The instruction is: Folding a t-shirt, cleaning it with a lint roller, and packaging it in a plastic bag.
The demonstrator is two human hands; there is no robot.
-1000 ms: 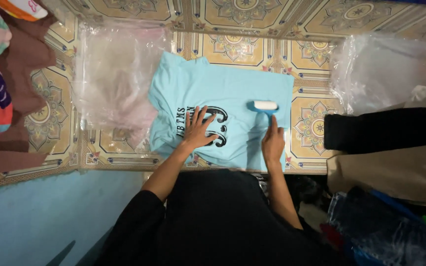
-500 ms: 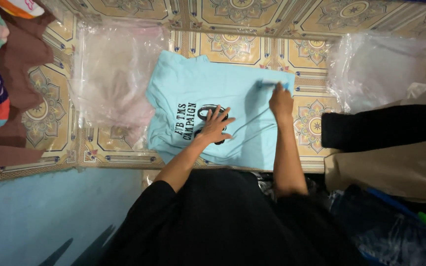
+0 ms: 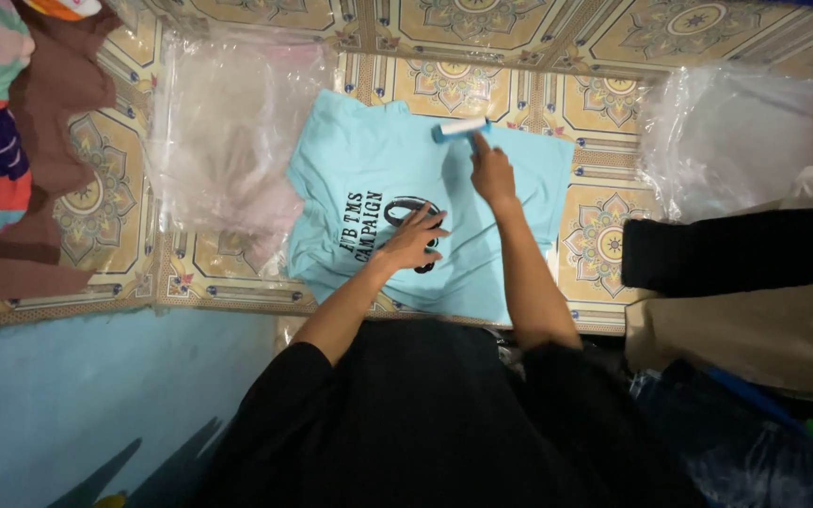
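A light blue T-shirt (image 3: 369, 160) with a black print lies flat on the patterned tile floor (image 3: 604, 240). My left hand (image 3: 413, 240) presses flat on the print, fingers spread. My right hand (image 3: 491, 174) grips the handle of a lint roller (image 3: 459, 128) with a blue frame and white roll. The roll rests at the shirt's far edge, near the collar.
Clear plastic bags (image 3: 228, 132) lie left of the shirt, and another crumpled plastic bag (image 3: 726, 132) lies at the right. Colourful and brown clothes (image 3: 11, 132) are piled at far left. Black and beige folded garments (image 3: 745, 282) sit at the right. A blue mat (image 3: 96, 404) covers the near left.
My right hand has pushed the lint roller from the shirt's middle right up and leftward to the far edge. My left hand has shifted slightly right on the print.
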